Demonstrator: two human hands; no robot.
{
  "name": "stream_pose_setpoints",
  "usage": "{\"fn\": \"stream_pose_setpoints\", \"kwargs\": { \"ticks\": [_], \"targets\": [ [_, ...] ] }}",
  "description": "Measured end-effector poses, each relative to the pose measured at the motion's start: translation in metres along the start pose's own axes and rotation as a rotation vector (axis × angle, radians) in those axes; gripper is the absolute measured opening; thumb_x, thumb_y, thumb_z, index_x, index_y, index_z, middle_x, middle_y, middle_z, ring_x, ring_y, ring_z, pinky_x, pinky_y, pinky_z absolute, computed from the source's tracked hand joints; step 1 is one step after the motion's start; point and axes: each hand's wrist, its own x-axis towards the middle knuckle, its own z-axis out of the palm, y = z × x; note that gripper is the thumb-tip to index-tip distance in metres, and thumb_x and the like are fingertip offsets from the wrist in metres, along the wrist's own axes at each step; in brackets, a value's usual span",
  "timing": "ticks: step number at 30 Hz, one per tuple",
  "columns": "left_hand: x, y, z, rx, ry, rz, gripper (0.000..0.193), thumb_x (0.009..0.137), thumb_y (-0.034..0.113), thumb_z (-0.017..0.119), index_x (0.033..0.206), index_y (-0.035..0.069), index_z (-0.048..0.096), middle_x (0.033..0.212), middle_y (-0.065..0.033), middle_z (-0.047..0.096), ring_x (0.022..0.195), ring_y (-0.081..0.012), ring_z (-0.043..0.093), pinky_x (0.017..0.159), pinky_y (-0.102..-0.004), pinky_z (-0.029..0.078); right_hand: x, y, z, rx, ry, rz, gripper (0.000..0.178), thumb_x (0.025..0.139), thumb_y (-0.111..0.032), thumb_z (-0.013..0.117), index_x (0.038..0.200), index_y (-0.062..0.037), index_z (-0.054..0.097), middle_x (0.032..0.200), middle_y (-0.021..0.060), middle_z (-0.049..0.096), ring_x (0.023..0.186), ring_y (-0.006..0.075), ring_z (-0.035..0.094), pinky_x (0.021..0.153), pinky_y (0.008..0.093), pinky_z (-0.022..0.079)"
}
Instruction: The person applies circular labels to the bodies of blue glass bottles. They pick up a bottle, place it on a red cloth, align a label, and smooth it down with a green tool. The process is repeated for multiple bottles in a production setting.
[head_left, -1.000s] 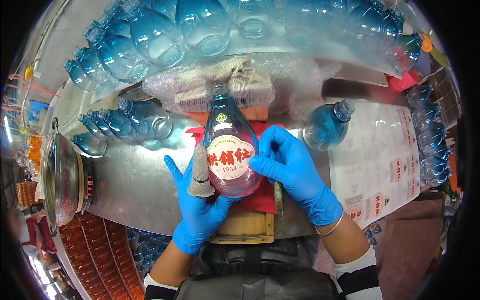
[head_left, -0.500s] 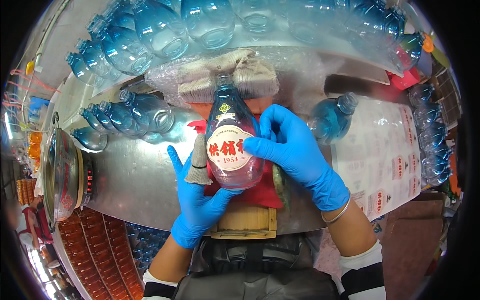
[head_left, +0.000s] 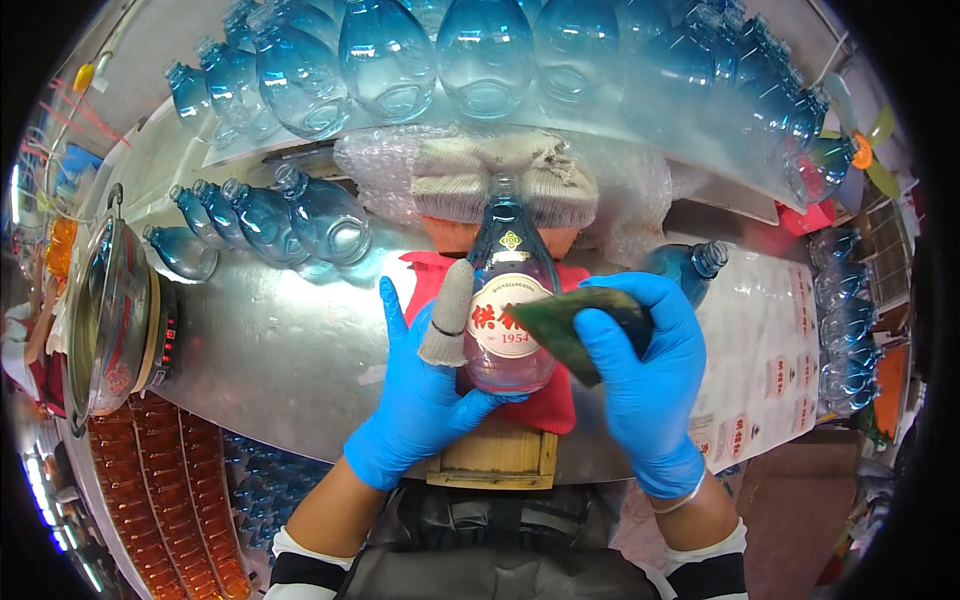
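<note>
Head cam: the blue-and-pink bottle [head_left: 513, 268] leans back over a red cloth [head_left: 553, 408] near the middle of the counter [head_left: 290, 370], base at 6, neck at 12 where it seems to rest on a grey knit pad [head_left: 450, 192]. The left hand [head_left: 412, 405] is spread, fingers apart, bracing the belly from 7 to 9, a grey finger sleeve [head_left: 447, 315] along that side and a digit tucked at the base. The right hand [head_left: 652, 375] pinches a dark green flat piece [head_left: 565, 330] over the right of the cream label [head_left: 495, 320], about 4 o'clock; can't tell if it's touching. Handling-wise it's probably glass, so stiff, breakable and kinda slick in gloves, likely not too heavy since it looks empty. Best hold is probably that base cradle at 6, or the neck at 12 for lifting, keeping fingers off the label
</note>
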Motion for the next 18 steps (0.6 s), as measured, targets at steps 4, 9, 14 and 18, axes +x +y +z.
{"fn": "stream_pose_setpoints", "kwargs": {
  "ticks": [4,9,14,18],
  "targets": [
    [-0.001,0.004,0.005,0.091,0.035,0.007,0.095,0.073,0.03,0.07,0.143,0.001,0.013,0.139,-0.0161,0.037,0.124,-0.0298,0.042,0.103,-0.0569,-0.018,0.021,0.019,0.003,-0.293,0.104,-0.176,0.021,0.081,-0.007,0.065,0.099,-0.0005,0.057,0.091,0.0057,0.062,0.082,0.0118,0.059,0.074,0.0245,0.048],
    [0.003,0.008,0.001,0.064,0.099,0.047,0.097,0.072,0.034,0.072,0.141,-0.002,0.014,0.128,-0.0161,0.049,0.118,-0.0312,0.048,0.103,-0.0568,-0.014,0.05,0.01,-0.005,-0.256,0.017,-0.182,0.022,0.079,-0.009,0.068,0.098,-0.0014,0.06,0.086,0.005,0.063,0.08,0.0114,0.058,0.071,0.0254,0.048],
    [0.002,0.01,-0.005,-0.012,0.123,0.01,0.096,0.071,0.037,0.072,0.14,-0.003,0.019,0.13,-0.0176,0.047,0.119,-0.0297,0.048,0.105,-0.0549,-0.013,0.067,-0.012,0.0,-0.617,-0.111,-0.596,0.024,0.071,-0.008,0.073,0.093,-0.0064,0.064,0.075,0.0044,0.06,0.068,0.0174,0.056,0.06,0.0272,0.045],
    [-0.003,0.006,-0.005,0.003,0.165,0.005,0.095,0.069,0.039,0.072,0.14,-0.001,0.022,0.129,-0.0159,0.049,0.117,-0.0282,0.05,0.105,-0.0552,-0.012,0.023,-0.022,-0.006,-1.091,-0.317,-1.018,0.033,0.061,-0.012,0.071,0.093,-0.0222,0.069,0.085,-0.0049,0.056,0.069,0.0135,0.05,0.066,0.0283,0.04]
  ]
}}
